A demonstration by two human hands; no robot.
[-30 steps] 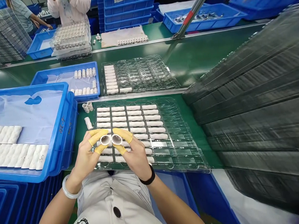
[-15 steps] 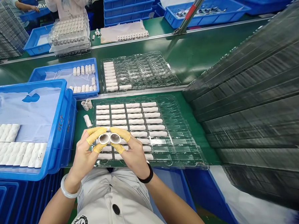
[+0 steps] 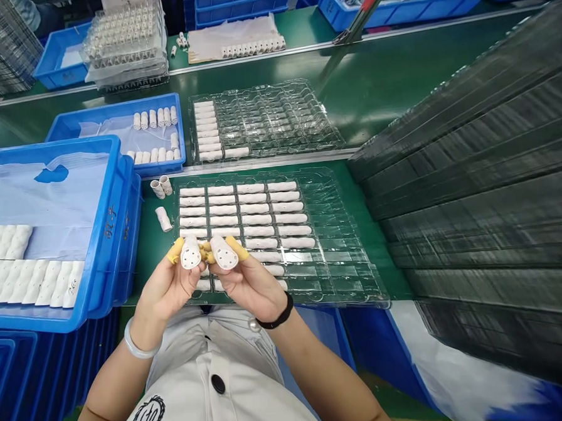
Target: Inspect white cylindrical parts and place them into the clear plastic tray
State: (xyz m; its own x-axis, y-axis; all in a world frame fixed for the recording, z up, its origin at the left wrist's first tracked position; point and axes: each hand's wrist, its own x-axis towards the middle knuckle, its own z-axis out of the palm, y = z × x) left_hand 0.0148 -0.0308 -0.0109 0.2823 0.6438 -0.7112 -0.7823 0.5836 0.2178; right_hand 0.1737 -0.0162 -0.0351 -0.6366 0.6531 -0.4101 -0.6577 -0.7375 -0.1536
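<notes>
My left hand (image 3: 164,288), with yellow finger cots, is closed round a white tube-shaped part (image 3: 190,254). A second white tube-shaped part (image 3: 224,254) is in the closed fingers of my right hand (image 3: 253,288). Both are held side by side, slightly apart, and their end faces with several small holes point towards me. Beneath my hands lies a clear plastic tray (image 3: 344,251) with rows of white parts in its slots; my hands hide some near slots. One loose white part (image 3: 163,219) lies left of the tray, and two others stand behind it.
At left, a stacked blue crate (image 3: 119,181) holds rows of white parts. Another blue bin (image 3: 64,124) and a partly filled clear tray (image 3: 276,116) are farther back. A tall stack of trays (image 3: 486,174) rises on the right. A metal post (image 3: 358,24) stands behind.
The two white parts have been turned: wide open ends faced me before, ends with small holes do now. They have moved slightly apart. The view has shifted a little.
</notes>
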